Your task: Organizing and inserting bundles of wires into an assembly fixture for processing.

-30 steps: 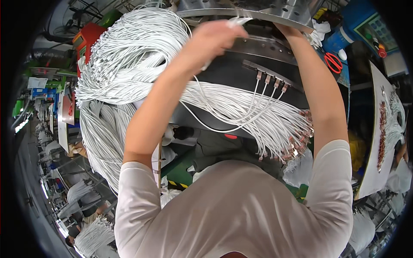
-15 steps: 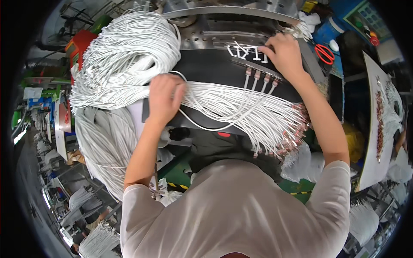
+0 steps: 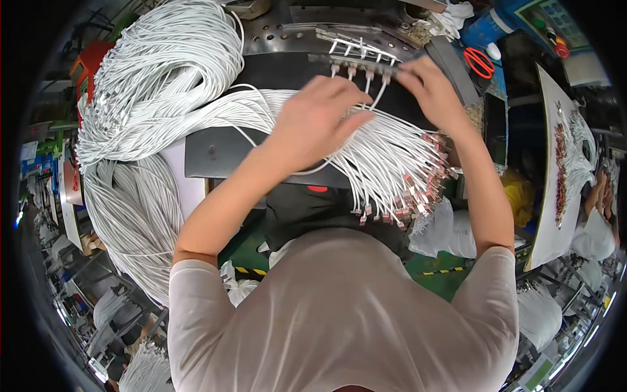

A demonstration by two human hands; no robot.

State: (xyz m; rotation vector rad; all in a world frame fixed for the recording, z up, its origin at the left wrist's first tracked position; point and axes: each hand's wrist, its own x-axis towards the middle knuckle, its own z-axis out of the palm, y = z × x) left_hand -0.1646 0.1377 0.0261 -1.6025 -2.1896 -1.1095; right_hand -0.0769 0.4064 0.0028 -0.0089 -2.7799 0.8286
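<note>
Four-ended detail aside, several white cables (image 3: 369, 83) with pinkish-brown connectors run into a narrow metal bar (image 3: 366, 64) at the back of the black work surface. White plastic in a branching, runner-like shape (image 3: 360, 47) lies along the bar's far side. My right hand (image 3: 436, 95) pinches the bar's right end between thumb and fingers. My left hand (image 3: 319, 121) is over the loose cable bundle (image 3: 385, 153), thumb apart from the fingers, fingertips close to the cables leaving the bar. Whether those fingertips touch a cable is hidden.
A big coil of white cables (image 3: 176, 59) fills the left, with a greyer bundle (image 3: 134, 209) hanging below it. Red-handled scissors (image 3: 479, 63) and a blue container (image 3: 486, 27) are at back right. A white board (image 3: 545, 176) with cables stands farther right.
My left hand has moved right along the bundle toward the bar. The bar looks tilted and blurred, with my right hand now at its end. The whole view has shifted slightly.
</note>
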